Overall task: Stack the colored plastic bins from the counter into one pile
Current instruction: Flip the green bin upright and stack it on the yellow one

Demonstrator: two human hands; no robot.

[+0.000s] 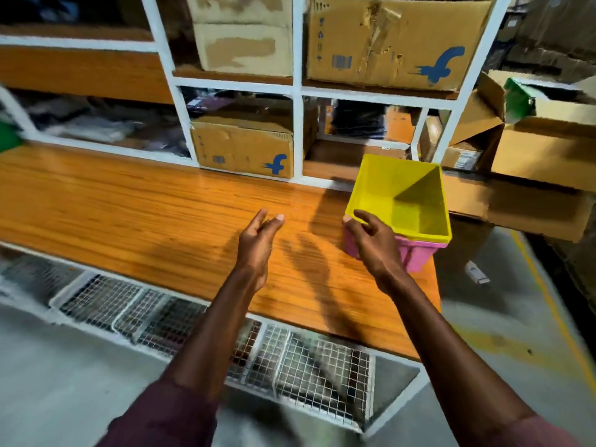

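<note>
A bright yellow plastic bin [400, 201] sits nested in a pink plastic bin [416, 253] at the right end of the orange wood-grain counter [129, 204]. The right hand [374, 240] hovers at the yellow rim, fingers loosely curled, holding nothing. The left hand [258, 237] hangs open, fingers relaxed. Brown cardboard boxes [242, 150] on the white shelving bear a blue "f" logo

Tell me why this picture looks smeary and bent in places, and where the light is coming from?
Head view: the wide lens bows the white shelf frame; motion blur smears the boxes and wire racks. The yellow bin stays fairly crisp. Glare streaks the counter, and both hands, left and right, cast shadows on the counter, so light seems to come from above.
</note>
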